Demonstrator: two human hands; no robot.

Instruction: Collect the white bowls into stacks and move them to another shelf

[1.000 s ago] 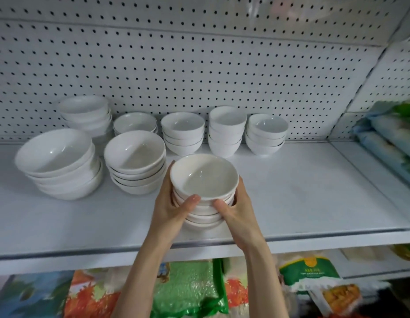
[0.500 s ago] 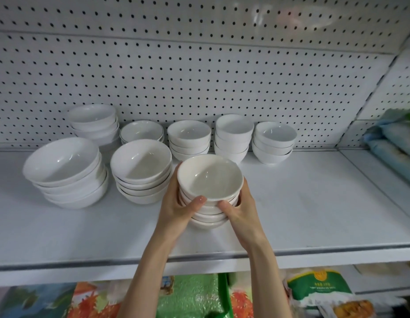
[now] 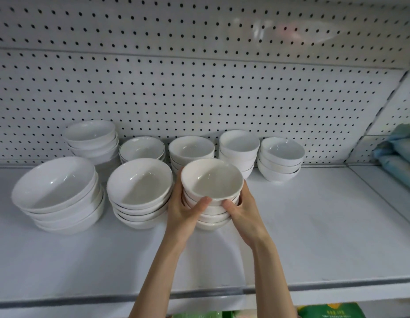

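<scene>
Moved deeper over shelf (image 3: 314, 226), bowl stack (image 3: 212, 180) btwn L hand (image 3: 183, 210) & R hand (image 3: 245, 216), fingers curled round it.

back: white pegboard wall (image 3: 222, 99), dark holes, seam near top | shelf (image 3: 325, 237): flat white board, grey front edge | right: angled pegboard side panel (image 3: 403, 104), pale blue bags (image 3: 399, 157) beside it | below: green packs (image 3: 325, 312) | light: soft, glare patch (image 3: 291, 33) on top panel

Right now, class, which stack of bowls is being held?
The rightmost front stack: it alone has the left grip and right grip round its sides.
</scene>
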